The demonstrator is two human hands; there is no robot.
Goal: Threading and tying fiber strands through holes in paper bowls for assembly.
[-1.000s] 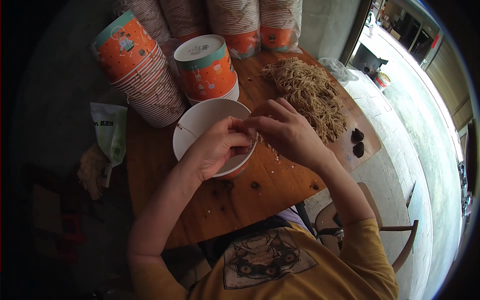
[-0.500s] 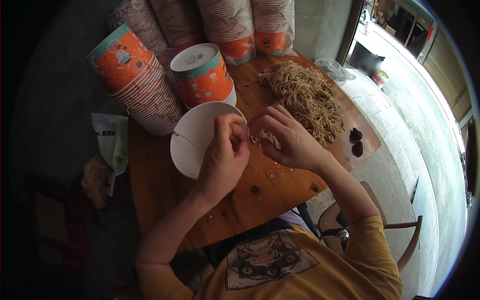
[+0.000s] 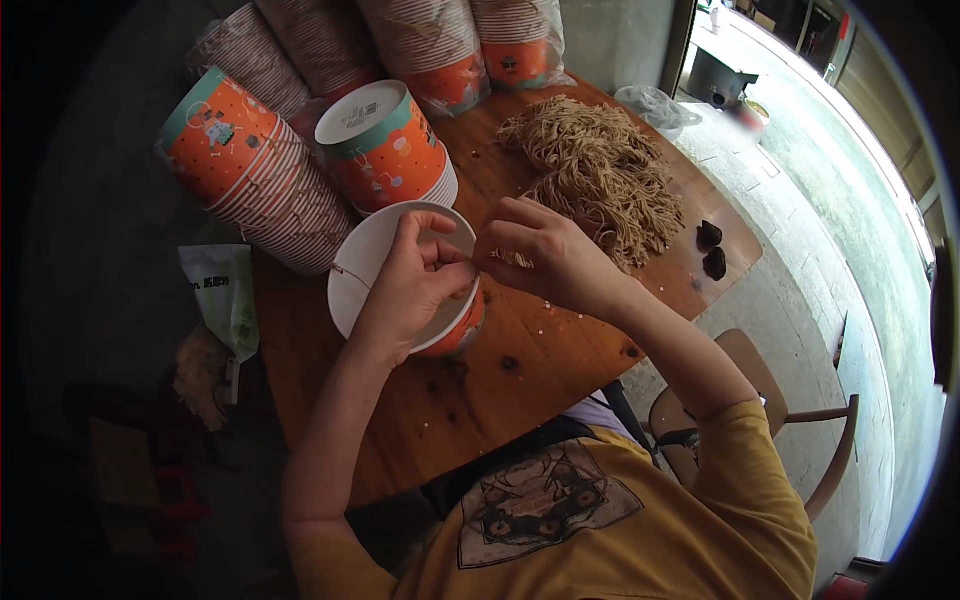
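A paper bucket [image 3: 349, 296], white inside and orange outside, stands open and tilted on the wooden table. One thin tan cord [image 3: 352, 275] passes over its left rim into the inside. Over the bucket's right side, my left hand [image 3: 415, 275] has thumb and fingers pinched together, the index finger arched; what they grip is too small to see. Close beside it, my right hand [image 3: 550, 255] is closed, fingers bent down, with a bit of tan cord showing beneath them. Past my right hand lies a big heap of tan cords [image 3: 600, 170].
Behind the bucket stand an upturned bucket stack [image 3: 390, 165], a leaning stack [image 3: 235, 150] and several bagged stacks [image 3: 425, 50]. Two dark lumps [image 3: 711, 250] lie near the table's right edge. A plastic bag [image 3: 655, 108] sits at the far corner; a chair [image 3: 740, 380] stands to the right.
Both hands have shifted slightly left, still close together. My left index finger is lifted and more arched. The bucket now shows its orange outer side; the whole view has shifted a little.
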